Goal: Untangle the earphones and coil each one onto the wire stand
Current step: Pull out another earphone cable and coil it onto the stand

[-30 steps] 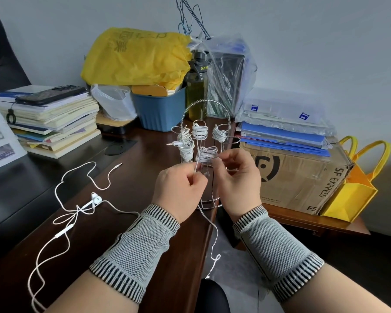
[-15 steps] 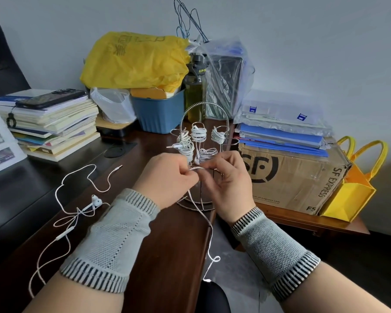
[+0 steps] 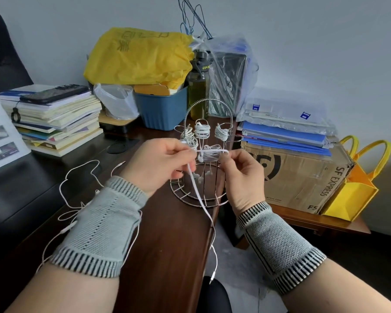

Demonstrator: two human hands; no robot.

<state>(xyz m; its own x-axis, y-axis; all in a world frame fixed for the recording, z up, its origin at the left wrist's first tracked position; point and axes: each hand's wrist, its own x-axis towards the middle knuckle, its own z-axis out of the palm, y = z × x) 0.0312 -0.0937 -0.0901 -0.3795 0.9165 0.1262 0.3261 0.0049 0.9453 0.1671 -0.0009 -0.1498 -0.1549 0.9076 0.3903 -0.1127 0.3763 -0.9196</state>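
Head view: my left hand and right hand each pinch the white earphone cable, fingers curled round it, a short stretch pulled taut between them just in front of the wire stand. Behind my fingertips several white coils already sit on the stand's arms. The slack drops below my hands, over the desk edge, ending in the jack plug near my right forearm. Left of my left wrist a second earphone tangle lies loose on the desk. I judge the winding goes best if I keep the tension even, lay each turn beside the last, and feed slack slowly so the dangling tail does not snag
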